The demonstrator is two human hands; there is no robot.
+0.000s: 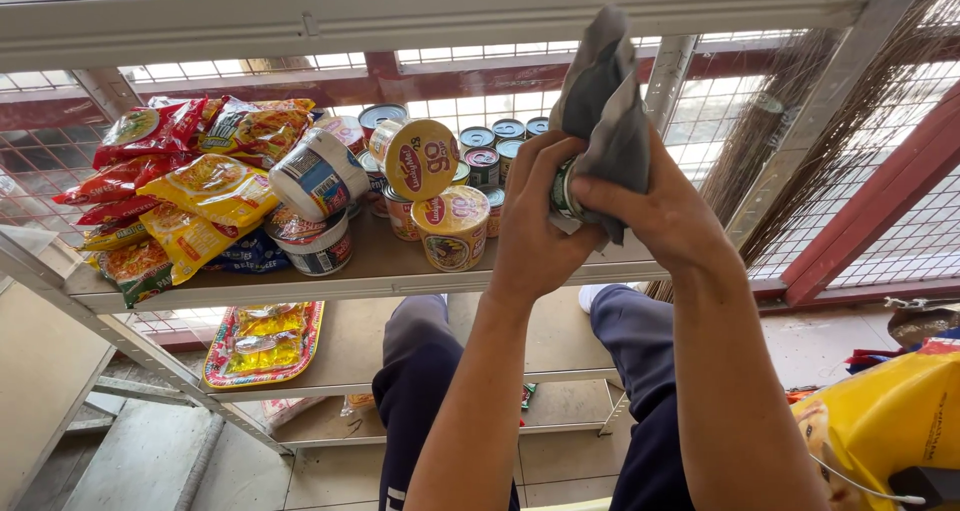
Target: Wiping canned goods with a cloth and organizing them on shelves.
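Nearest the camera, two bare forearms rise to meet in front of the middle shelf (600, 271). Left hand (535, 216) is wrapped around a small tin can (563, 196), fingers curled tight on its side. Right hand (665, 211) presses a grey cloth (605, 101) onto the same can — fingers pinched on the cloth, thumb under. The can sits between the two palms, just above the shelf's front edge, long axis lying roughly sideways, its end showing between the hands. Both hands touch it, neither is nearer. One can held, one cloth; the cloth's loose end stands upright above the hands.

Below the shelf edge — two knees in dark trousers, and a yellow bag (885, 421) low to the right.

On the shelf left of the hands: cup noodle tubs (452, 226), about seven in a loose pile, some tipped on their sides; exact count unclear. Further left, a heap of red and yellow noodle packets (200, 186), too overlapped to count.

Behind the hands, flat tins (490, 151) stacked toward the shelf's back, at least six tops visible.

Right of the shelf, well apart, a straw broom (800, 151) leans on the wire mesh. One lower shelf carries one tray of yellow packets (265, 341).
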